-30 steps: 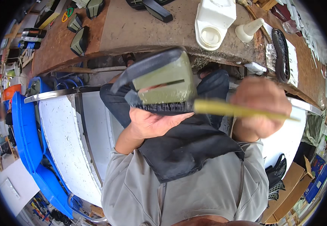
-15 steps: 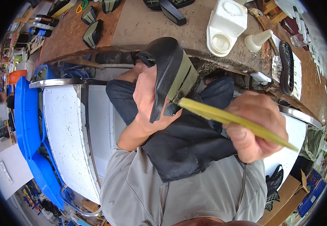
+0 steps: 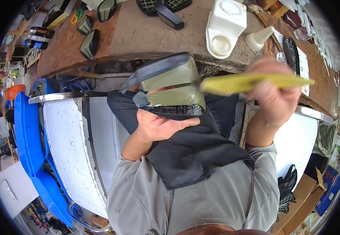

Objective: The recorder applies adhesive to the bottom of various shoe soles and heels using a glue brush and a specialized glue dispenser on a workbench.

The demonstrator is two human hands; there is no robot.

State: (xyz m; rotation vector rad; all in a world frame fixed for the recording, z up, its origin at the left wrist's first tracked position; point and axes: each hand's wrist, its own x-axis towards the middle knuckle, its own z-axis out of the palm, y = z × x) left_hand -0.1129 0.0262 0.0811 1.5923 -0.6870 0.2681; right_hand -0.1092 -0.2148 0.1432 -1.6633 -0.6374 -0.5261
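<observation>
My left hand [image 3: 156,124] holds a black-and-olive moulded shoe piece [image 3: 174,98] from below, its thumb along the lower black edge. Two olive panels lie side by side with a slit between them, and a dark strip curves off to the left. The lower edge looks black and ribbed. To its right, my right hand [image 3: 275,96] grips a flat yellow tapered stick-like tool [image 3: 232,83], blurred by motion. The tool's left end is close to the piece's right side; whether they touch cannot be told.
On the workbench [image 3: 150,41] ahead stand a white double-cup container [image 3: 226,25], a white cone-shaped nozzle [image 3: 259,38] and several similar black-and-olive pieces [image 3: 89,44]. A black latticed sole [image 3: 291,54] lies at right. A black cloth [image 3: 193,152] covers my lap. Blue bins [image 3: 27,129] stand at left.
My left hand has turned the shoe piece so its olive panels face up and lie crosswise. My right hand has moved up and away, with the yellow tool now nearly level.
</observation>
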